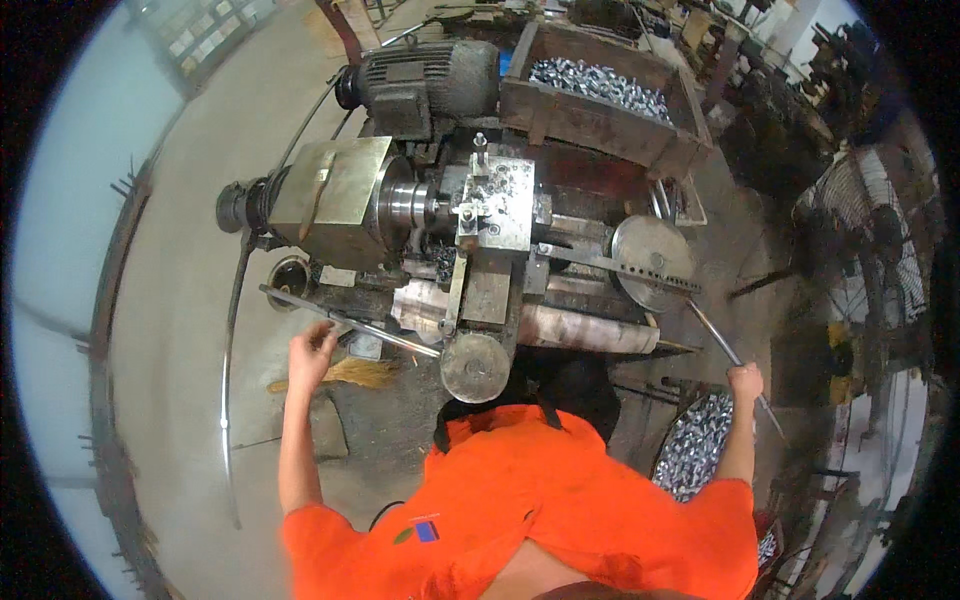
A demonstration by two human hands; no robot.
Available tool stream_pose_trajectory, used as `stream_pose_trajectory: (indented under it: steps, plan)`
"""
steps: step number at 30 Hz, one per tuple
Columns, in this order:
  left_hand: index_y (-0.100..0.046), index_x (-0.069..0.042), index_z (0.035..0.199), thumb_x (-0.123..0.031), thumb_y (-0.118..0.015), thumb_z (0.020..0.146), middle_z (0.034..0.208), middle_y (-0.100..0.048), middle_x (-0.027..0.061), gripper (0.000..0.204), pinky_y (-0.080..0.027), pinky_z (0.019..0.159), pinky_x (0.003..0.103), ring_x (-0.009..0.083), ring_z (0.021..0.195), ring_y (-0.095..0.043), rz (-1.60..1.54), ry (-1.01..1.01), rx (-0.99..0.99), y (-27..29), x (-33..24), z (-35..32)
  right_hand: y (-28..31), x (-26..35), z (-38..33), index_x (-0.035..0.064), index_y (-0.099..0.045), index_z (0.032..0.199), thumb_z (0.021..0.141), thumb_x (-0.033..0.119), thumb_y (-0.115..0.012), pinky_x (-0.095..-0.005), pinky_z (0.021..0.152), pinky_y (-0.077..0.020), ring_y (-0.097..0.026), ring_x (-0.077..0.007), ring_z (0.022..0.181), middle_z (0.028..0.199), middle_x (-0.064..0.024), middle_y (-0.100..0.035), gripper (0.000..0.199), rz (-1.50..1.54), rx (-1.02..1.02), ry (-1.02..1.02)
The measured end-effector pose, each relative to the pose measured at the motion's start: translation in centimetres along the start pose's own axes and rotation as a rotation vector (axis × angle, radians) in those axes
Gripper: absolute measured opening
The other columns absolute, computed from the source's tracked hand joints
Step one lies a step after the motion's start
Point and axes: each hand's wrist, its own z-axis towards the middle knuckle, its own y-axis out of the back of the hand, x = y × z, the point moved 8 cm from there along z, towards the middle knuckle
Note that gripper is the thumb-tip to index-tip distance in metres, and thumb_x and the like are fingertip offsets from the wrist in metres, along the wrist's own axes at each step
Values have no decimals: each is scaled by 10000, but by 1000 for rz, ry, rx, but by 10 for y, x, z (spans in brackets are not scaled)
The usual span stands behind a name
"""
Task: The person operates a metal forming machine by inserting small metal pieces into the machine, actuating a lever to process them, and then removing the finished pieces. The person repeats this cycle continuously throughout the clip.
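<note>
My right hand (745, 382) is wrapped round a long metal lever (715, 332), which slants from the round disc (652, 262) on the right of a small lathe. Beside a second bar handle (390, 338) on the left, my left hand (312, 356) hovers with loosely bent fingers, and nothing shows in it. That handle runs to the round hub (475, 367) of the slide in front of me. At the lathe's middle, the chuck (405, 205) faces a steel tool block (505, 205). Any workpiece in the chuck is too small to make out.
Behind the lathe are a motor (430, 80) and a wooden box (600, 110) of small shiny metal parts. A container of similar parts (695, 445) stands by my right arm. A straw brush (350, 375) lies below the left handle. At the right is a fan (865, 225).
</note>
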Motion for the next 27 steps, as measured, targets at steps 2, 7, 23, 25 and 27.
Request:
stream_pose_trajectory:
  steps: [2, 7, 23, 25, 27]
  plan:
    - [-627, 20, 1005, -93, -630, 757, 806, -665, 137, 273, -492, 704, 285, 211, 755, -649, -244, -136, -67, 18, -71, -10, -15, -15, -19, -1, -603, 811, 648, 274, -537, -425, 738, -501, -621, -380, 797, 837, -216, -635, 326, -15, -18, -11]
    - [-631, 4, 872, 25, -575, 735, 742, -647, 117, 150, -519, 636, 331, 200, 592, -628, -530, -875, 112, 52, -292, -99, -19, -2, -111, 18, -614, 920, 601, 278, -580, -454, 724, -493, -611, -386, 778, 835, -222, -625, 413, 83, 25, 154]
    - [-676, -131, 825, -60, -480, 876, 513, -440, 56, 215, -404, 428, 238, 126, 407, -418, -1275, -1496, 753, 44, -433, -194, -3, 55, -205, 28, -595, 934, 666, 251, -570, -369, 558, -430, -564, -294, 612, 693, -159, -582, 350, 565, 192, 179]
    - [-651, -116, 867, -44, -474, 868, 574, -486, 100, 190, -454, 467, 284, 160, 459, -484, -1237, -1536, 841, 37, -435, -198, -1, 57, -206, 27, -598, 932, 658, 255, -566, -370, 568, -436, -566, -295, 614, 686, -165, -583, 358, 636, 195, 179]
    - [-612, -67, 872, -12, -485, 832, 663, -561, 151, 144, -520, 531, 343, 209, 531, -573, -1100, -1555, 995, 30, -431, -194, 3, 62, -202, 24, -602, 911, 639, 233, -564, -373, 580, -443, -567, -295, 616, 652, -172, -572, 345, 631, 221, 181]
